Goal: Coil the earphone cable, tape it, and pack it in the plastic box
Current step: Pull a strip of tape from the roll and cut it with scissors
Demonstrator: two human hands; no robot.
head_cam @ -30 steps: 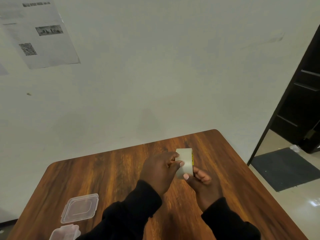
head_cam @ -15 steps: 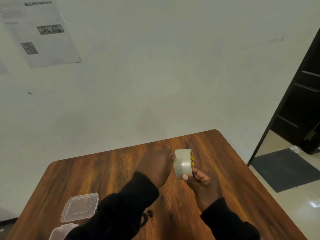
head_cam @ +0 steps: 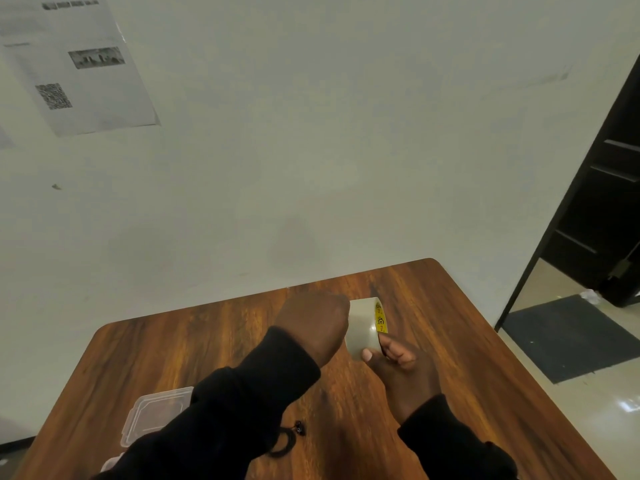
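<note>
A roll of clear tape (head_cam: pixel 363 323) with a yellow inner core is held upright above the wooden table (head_cam: pixel 467 358). My right hand (head_cam: pixel 401 368) grips it from below, thumb on the face and fingers in the core. My left hand (head_cam: pixel 313 327) is closed against the roll's left side; its fingertips are hidden. The black coiled earphone cable (head_cam: pixel 289 441) lies on the table under my left forearm, with an earbud showing. The clear plastic lid (head_cam: pixel 156 415) lies at the left. A corner of the plastic box (head_cam: pixel 110 464) shows at the bottom edge.
A pale wall with a printed paper sheet (head_cam: pixel 76 64) rises behind the table. A dark doorway (head_cam: pixel 602 209) and a dark floor mat (head_cam: pixel 571 341) are to the right, beyond the table's right edge.
My left hand has turned and lifted against the roll, hiding its fingers. The left arm has risen, so the earphone coil beneath it has come into view.
</note>
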